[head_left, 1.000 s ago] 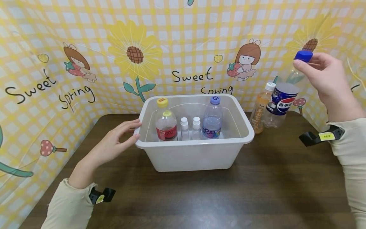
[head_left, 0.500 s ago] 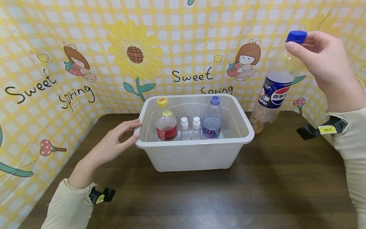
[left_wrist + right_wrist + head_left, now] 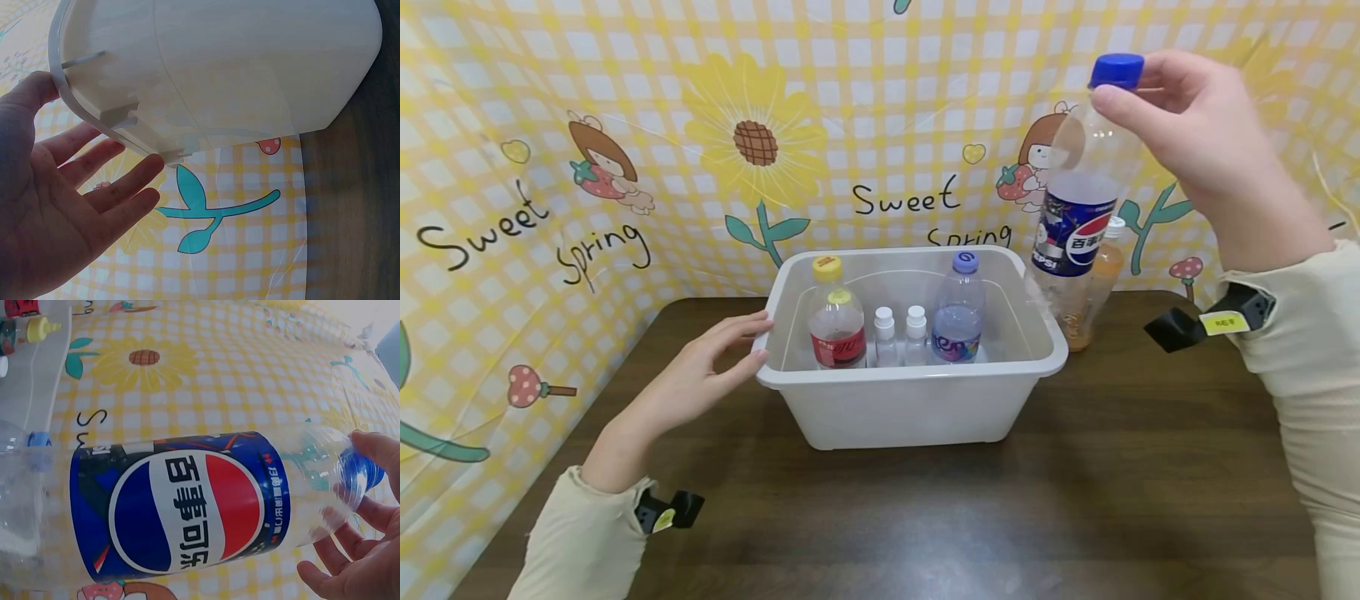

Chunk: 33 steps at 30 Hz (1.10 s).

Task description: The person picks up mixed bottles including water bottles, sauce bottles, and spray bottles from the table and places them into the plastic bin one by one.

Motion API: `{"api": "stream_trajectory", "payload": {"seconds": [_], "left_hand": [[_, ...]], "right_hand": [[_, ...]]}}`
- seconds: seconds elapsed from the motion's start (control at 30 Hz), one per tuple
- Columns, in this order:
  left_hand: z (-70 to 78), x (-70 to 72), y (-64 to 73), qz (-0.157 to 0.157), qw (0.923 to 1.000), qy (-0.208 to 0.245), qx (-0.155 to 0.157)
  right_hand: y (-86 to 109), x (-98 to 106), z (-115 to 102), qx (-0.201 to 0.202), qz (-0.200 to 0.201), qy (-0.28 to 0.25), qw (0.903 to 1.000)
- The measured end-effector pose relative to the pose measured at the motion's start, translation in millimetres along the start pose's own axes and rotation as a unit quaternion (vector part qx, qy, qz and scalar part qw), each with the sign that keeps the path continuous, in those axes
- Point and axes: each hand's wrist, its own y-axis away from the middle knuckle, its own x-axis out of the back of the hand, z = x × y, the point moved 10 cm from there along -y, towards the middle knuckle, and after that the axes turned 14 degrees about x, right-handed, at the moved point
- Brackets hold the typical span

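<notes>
My right hand pinches a clear Pepsi bottle by its blue cap. The bottle hangs slightly tilted over the right rim of a white plastic bin, its base overlapping that rim in the head view. Its blue label faces the right wrist camera. At the bin's left end, the thumb and fingertips of my left hand rest at the rim, fingers loosely spread. Inside the bin stand a yellow-capped bottle with a red label, two small white-capped bottles, and a purple-capped bottle.
An orange-tinted bottle with a white cap stands on the dark wooden table right of the bin, partly hidden behind the Pepsi bottle. Yellow checked cloth hangs along the back and left side.
My right hand has raised the Pepsi bottle and carried it left, from beside the orange-tinted bottle to the bin's right rim. My left hand has stayed at the rim.
</notes>
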Motion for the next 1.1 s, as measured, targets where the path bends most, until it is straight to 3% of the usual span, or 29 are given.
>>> {"api": "stream_trajectory", "payload": {"seconds": [0.27, 0.43, 0.73, 0.9, 1.1], "left_hand": [[0.9, 0.1, -0.4, -0.007, 0.9999, 0.008, 0.001], [2.3, 1.0, 0.1, -0.004, 1.0000, 0.006, 0.000], [-1.4, -0.8, -1.5, -0.004, 1.0000, 0.002, 0.001], [-3.7, -1.2, -1.9, -0.006, 1.0000, 0.000, 0.006], [-5.5, -2.0, -1.6, -0.008, 0.9999, 0.002, 0.008]], "right_hand": [[-3.5, -41, -7, 0.005, -0.068, 0.025, 0.9974], [-2.7, -68, -3, -0.013, -0.117, 0.040, 0.9923], [3.1, -111, 7, -0.029, -0.202, 0.062, 0.9770], [7.6, -132, 18, -0.041, -0.242, 0.043, 0.9685], [16.2, -157, 39, -0.068, -0.311, 0.008, 0.9479]]}}
